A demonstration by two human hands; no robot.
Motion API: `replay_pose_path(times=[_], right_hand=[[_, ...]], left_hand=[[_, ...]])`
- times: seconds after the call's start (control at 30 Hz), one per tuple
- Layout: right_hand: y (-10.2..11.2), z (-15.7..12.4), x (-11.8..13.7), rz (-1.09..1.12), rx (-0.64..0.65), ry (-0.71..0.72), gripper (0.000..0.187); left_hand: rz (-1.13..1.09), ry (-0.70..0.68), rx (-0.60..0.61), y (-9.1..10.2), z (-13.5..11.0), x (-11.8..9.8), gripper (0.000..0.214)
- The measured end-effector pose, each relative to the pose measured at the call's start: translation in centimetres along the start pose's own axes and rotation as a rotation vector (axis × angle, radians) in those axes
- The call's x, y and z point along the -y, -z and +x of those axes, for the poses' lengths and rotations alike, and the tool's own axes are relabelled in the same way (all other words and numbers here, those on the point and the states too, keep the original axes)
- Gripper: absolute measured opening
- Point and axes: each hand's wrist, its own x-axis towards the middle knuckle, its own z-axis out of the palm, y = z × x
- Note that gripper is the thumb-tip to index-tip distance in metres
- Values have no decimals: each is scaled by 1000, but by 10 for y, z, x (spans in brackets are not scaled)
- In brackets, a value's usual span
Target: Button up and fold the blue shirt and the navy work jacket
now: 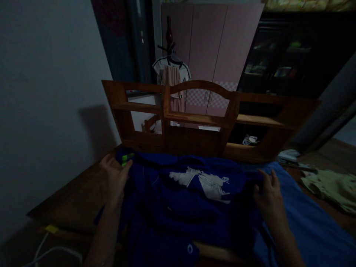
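A dark blue shirt (178, 207) with a white print (204, 181) lies spread on the wooden bed surface in front of me. My left hand (114, 178) rests on the shirt's left edge, thumb pinching the cloth near a green-trimmed part (127, 158). My right hand (268, 196) lies on the shirt's right edge, fingers curled onto the fabric. The room is dim and the finger detail is faint.
A wooden headboard with shelves (200, 122) stands just beyond the shirt. A lighter blue cloth (306, 222) lies at the right, a pale green garment (333, 187) further right. A pink wardrobe (211, 48) and hanging clothes (172, 78) stand behind. White cables (47, 252) at lower left.
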Motion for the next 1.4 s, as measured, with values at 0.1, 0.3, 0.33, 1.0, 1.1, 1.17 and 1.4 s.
replay_pose_path(times=[0.1, 0.3, 0.33, 1.0, 1.1, 1.17, 1.4], right_hand=[[13, -3, 26, 29, -41, -20, 43], [14, 0, 74, 135, 54, 80, 32], [12, 0, 79, 150, 84, 107, 31], [-31, 71, 134, 138, 386, 591, 75], [-71, 86, 142, 41, 513, 594, 69], [-93, 91, 139, 18, 575, 517, 62], [-104, 127, 109, 45, 382, 293, 22]], left_hand=[[202, -95, 294, -7, -9, 7, 108], [348, -155, 585, -8, -24, 13, 76], [344, -212, 611, -7, -25, 9, 65], [243, -878, 637, 43, -153, -125, 51], [240, -912, 686, 51, -168, -126, 47], [256, -895, 662, 57, -168, -125, 45], [399, -538, 288, 62, -107, -111, 57]])
